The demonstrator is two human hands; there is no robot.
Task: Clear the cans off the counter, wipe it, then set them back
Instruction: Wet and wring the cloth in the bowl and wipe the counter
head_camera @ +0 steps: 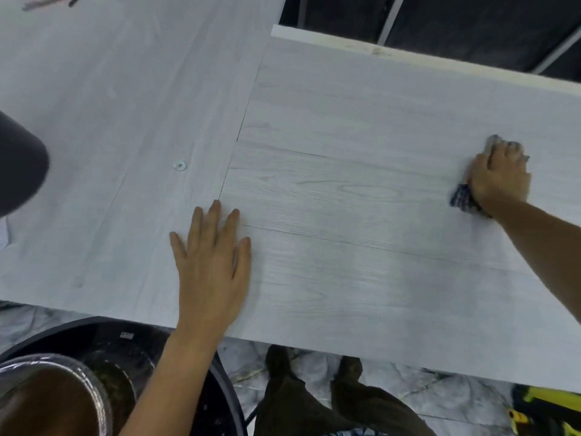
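Note:
The counter (361, 121) is a pale whitewashed wood surface that fills most of the view. My right hand (500, 177) presses a blue-and-white checked cloth (462, 196) flat onto it at the far right; the cloth shows under the wrist and past the fingertips. My left hand (213, 265) lies flat on the counter near its front edge, fingers spread, holding nothing. No cans stand on the counter. One can (47, 401) with a shiny rim and brown contents sits below the counter at the bottom left.
A dark round object (19, 165) juts in at the left edge. A small washer (179, 166) lies left of the counter seam. A black round bin (151, 357) holds the can. My shoes (314, 366) stand on a marbled floor. Yellow tools (547, 407) lie bottom right.

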